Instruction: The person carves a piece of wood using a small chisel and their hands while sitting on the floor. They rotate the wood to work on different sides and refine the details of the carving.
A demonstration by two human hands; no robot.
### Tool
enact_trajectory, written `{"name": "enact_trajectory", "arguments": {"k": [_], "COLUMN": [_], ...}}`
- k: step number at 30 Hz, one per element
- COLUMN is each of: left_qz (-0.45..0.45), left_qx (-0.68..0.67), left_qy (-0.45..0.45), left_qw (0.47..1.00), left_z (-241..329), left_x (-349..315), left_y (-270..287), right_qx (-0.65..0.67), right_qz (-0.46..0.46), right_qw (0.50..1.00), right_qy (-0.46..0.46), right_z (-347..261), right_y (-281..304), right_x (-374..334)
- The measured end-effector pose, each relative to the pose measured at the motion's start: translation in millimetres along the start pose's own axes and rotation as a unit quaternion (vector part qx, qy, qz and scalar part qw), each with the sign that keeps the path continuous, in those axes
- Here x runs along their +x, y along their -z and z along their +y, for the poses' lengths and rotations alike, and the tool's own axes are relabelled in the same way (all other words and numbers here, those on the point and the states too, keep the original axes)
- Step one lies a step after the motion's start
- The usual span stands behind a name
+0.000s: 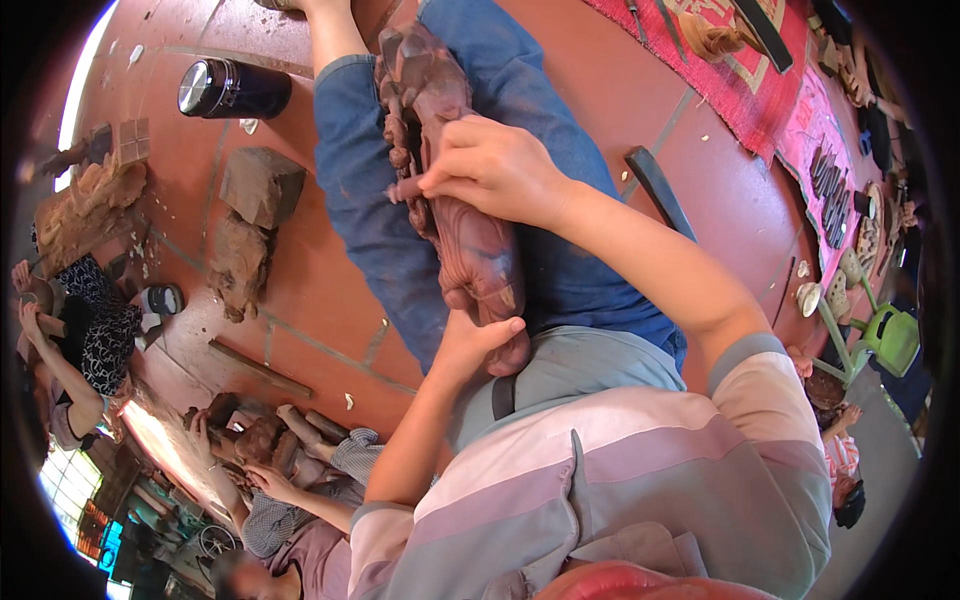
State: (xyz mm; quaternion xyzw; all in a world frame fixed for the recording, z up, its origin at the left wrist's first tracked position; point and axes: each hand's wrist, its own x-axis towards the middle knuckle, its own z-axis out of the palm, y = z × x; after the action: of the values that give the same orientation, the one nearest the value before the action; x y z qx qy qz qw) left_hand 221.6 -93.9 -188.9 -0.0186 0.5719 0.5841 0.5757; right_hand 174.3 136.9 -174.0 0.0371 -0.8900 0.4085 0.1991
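A reddish-brown carved wooden figure (478, 250) lies lengthwise across my lap, on the blue trousers. Its rounded end is toward my belly, and its knobbly, more detailed end points away from me. My left hand (462, 345) grips the near end, thumb stretched across the wood. Higher up, my right hand (495, 168) lies over the carving with thumb and fingers pinched together at its left side. A small brown stub (405, 190) sticks out beside those fingertips; whether it is part of the carving or a separate piece, I cannot tell.
On the tiled floor at left are a dark jar (235, 88), a wood block (262, 187) and a wooden stick (260, 368). A dark bar (660, 190) lies right of my legs. Beyond are a red mat (740, 90), several chisels (830, 195) and a green chair (888, 335). Other people sit at left.
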Motion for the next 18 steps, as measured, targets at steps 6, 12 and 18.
{"name": "enact_trajectory", "arguments": {"k": [6,12,18], "left_qz": [0.022,0.006,0.02], "left_qx": [-0.014,-0.032,-0.037], "left_qy": [-0.022,-0.006,-0.01], "left_qw": [0.999,0.999,0.999], "left_z": [5.0,3.6,8.5], "left_x": [-1.5,-1.5,-2.2], "left_y": [-10.2,-5.9,-11.9], "right_qx": [0.063,0.015,0.058], "right_qz": [-0.01,0.033,-0.023], "right_qw": [0.988,0.999,0.992], "right_qy": [-0.138,-0.001,-0.112], "right_z": [11.2,3.1,14.8], "right_y": [24.2,-7.0,43.8], "right_x": [-44.3,-1.4,-62.7]}}
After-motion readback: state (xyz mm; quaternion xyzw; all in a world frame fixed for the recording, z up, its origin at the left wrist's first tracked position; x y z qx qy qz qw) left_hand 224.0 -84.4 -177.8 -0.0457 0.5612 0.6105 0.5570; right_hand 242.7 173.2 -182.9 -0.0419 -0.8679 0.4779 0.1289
